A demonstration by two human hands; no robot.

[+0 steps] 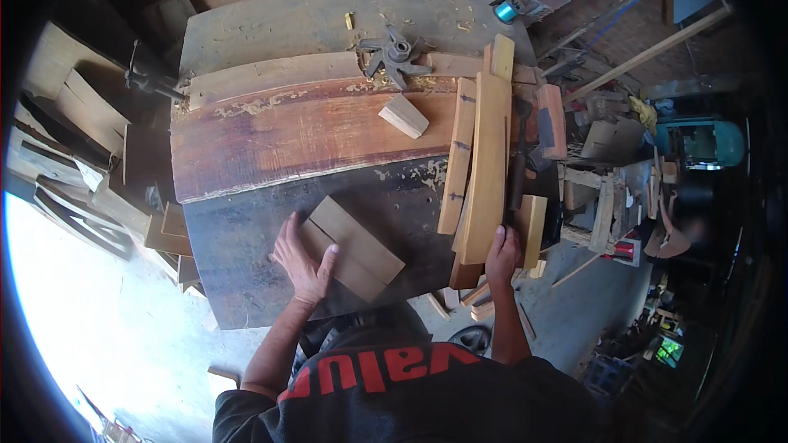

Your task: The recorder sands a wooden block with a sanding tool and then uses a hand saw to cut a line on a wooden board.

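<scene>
Two flat wooden blocks (353, 248) lie side by side on the dark part of the worktable, a thin gap line between them. My left hand (304, 261) is open against their left end, thumb over the wood and the other fingers spread apart. At the table's right side, my right hand (502, 258) is closed, its fingers curled beside the lower end of a long curved wooden piece (490, 164). What it grips is hidden from above. Just beyond it lies a tool with a dark handle (517, 180), and a pale wooden strip (533, 230) sits to its right.
A narrower slat with dark clamps or pegs (460, 156) lies left of the curved piece. Farther back are a small wood offcut (404, 116), a star-shaped metal part (396, 53) and shavings. A teal spool (506, 10) stands at the far right corner. Stacked boards (90, 111) crowd the left.
</scene>
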